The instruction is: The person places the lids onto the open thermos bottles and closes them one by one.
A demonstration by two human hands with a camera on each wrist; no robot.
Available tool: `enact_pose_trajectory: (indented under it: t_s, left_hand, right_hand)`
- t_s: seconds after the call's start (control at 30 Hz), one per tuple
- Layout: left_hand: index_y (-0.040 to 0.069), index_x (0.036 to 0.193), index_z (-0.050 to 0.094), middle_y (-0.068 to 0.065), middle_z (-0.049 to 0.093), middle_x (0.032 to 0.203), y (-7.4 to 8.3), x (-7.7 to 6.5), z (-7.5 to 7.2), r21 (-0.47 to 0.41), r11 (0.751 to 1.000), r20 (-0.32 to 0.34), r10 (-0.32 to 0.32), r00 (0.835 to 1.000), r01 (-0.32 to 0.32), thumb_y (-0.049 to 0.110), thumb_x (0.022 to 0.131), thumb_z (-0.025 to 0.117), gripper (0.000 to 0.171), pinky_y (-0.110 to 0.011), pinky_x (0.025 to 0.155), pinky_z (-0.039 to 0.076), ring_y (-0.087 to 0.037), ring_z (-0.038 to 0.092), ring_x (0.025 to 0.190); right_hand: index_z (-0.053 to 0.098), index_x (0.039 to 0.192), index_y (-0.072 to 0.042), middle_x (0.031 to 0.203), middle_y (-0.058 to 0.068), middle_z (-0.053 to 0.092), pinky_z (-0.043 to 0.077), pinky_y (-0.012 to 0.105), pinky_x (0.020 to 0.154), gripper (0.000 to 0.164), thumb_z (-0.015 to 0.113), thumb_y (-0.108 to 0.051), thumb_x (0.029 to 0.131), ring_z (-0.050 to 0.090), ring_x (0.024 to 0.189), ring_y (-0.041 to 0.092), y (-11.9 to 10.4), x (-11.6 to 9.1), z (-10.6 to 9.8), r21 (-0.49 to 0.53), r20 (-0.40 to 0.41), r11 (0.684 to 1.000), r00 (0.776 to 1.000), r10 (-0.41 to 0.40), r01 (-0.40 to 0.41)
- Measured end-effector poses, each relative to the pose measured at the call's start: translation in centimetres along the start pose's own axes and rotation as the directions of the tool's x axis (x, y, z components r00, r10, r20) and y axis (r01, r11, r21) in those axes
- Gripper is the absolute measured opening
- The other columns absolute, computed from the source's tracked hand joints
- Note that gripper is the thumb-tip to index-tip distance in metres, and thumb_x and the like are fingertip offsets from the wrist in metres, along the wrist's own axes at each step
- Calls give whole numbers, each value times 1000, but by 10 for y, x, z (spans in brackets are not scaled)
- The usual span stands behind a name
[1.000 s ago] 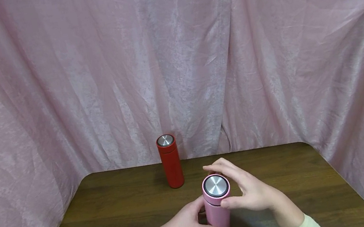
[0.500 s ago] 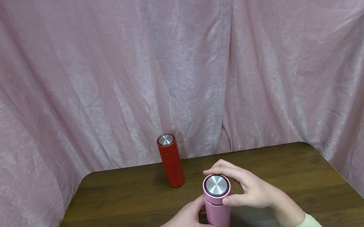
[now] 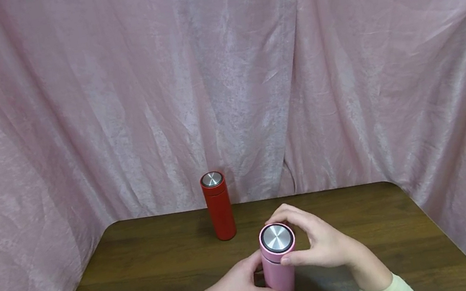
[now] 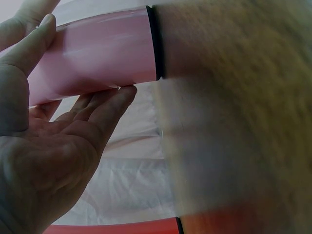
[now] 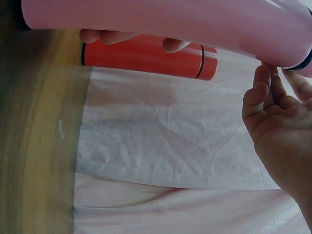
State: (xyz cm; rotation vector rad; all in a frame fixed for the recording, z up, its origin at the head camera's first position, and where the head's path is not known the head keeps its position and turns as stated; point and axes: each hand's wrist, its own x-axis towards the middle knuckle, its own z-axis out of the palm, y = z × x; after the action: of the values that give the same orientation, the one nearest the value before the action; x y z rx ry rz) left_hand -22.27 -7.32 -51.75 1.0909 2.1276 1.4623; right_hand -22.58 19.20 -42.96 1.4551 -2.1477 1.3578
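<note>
the right hand (image 3: 320, 242) is drawing inward, now pinching the round, silver-topped pink lid (image 3: 277, 238), seemingly firming its hold, as the left hand (image 3: 239, 286) is gripping the upright pink cylindrical bottle (image 3: 281, 280) near six o'clock.

A pink cylindrical flask (image 3: 280, 278) is standing upright on the brown desk (image 3: 153, 279), its smooth side shining faintly. Its pink lid (image 3: 276, 239) is sitting on top, showing a round silver disc with a black ring around it. A black band (image 4: 157, 43) is edging the base. The left hand (image 3: 241, 288) is holding the lower body, and the right hand (image 3: 320, 242) is curling around the lid end.
</note>
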Motion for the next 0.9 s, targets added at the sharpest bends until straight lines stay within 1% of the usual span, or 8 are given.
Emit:
enact_pose_trajectory:
  t_s: [0.1, 0.3, 0.53, 0.73, 0.9]
  left_hand:
    - [30, 147, 59, 10, 72, 136, -1, 0, 0, 4, 1000, 1, 7, 1000, -7, 26, 91, 96, 67, -33, 110, 56, -11, 68, 129]
    - [31, 148, 59, 11, 71, 138, 0, 0, 0, 4, 1000, -1, 6, 1000, -6, 26, 90, 96, 69, -33, 111, 56, -10, 67, 130]
    - [32, 150, 58, 11, 70, 141, 1, 0, 0, 18, 1000, -1, 6, 1000, -6, 27, 90, 96, 71, -32, 112, 55, -10, 66, 131]
    - [33, 150, 58, 11, 69, 141, 0, 0, 0, 32, 999, 0, 8, 1000, -8, 28, 90, 96, 71, -31, 112, 54, -10, 66, 131]
    - [33, 150, 57, 11, 70, 141, 1, 0, 0, 44, 999, -3, 10, 1000, -10, 29, 91, 96, 71, -31, 112, 54, -9, 66, 131]
  right_hand:
    - [64, 142, -18, 130, -2, 68, 55, 34, 104, 58, 92, -21, 91, 66, 119, 19, -1, 1, 1, -8, -3, 1000, 1000, 13, -13]
    - [63, 136, -16, 125, -2, 66, 56, 32, 97, 58, 95, -23, 89, 66, 114, 18, -4, 2, 2, -22, -19, 999, 1000, 25, -25]
    - [61, 128, -19, 120, -7, 63, 58, 28, 84, 59, 100, -31, 85, 64, 103, 13, -8, 0, 4, -94, -41, 991, 995, 94, -98]
    - [59, 126, -20, 118, -9, 61, 57, 27, 82, 64, 103, -35, 82, 62, 100, 11, -10, 2, 5, -135, -55, 984, 992, 110, -117]
    - [58, 124, -20, 118, -8, 60, 56, 26, 82, 65, 104, -34, 80, 62, 100, 11, -10, 1, 6, -142, -60, 982, 992, 115, -122]
